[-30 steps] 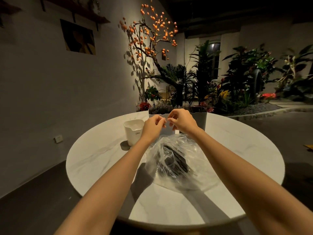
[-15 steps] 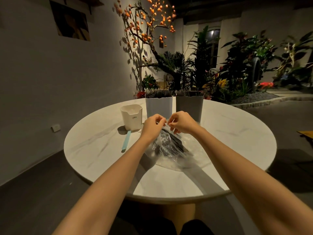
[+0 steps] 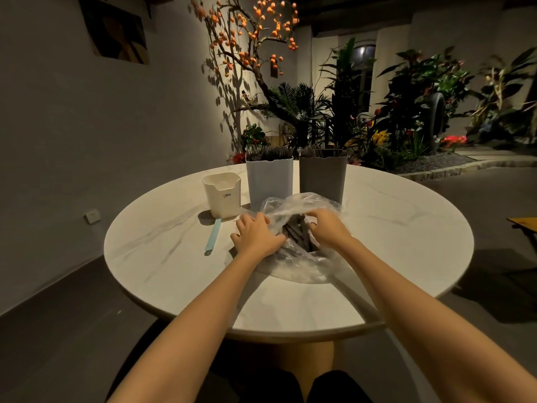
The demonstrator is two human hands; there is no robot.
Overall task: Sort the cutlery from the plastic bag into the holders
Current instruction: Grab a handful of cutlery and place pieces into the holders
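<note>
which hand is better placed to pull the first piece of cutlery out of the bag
Probably the right hand: its fingers curl into the plastic bag mouth at the dark cutlery, while the left hand presses the bag's edge.

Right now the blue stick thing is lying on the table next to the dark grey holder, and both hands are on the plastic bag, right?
Not quite. In the head view the blue stick lies beside the small cream holder, not the dark grey holder, which stands at the far right of the row. The rest is right: the left hand and right hand are both on the plastic bag.
</note>
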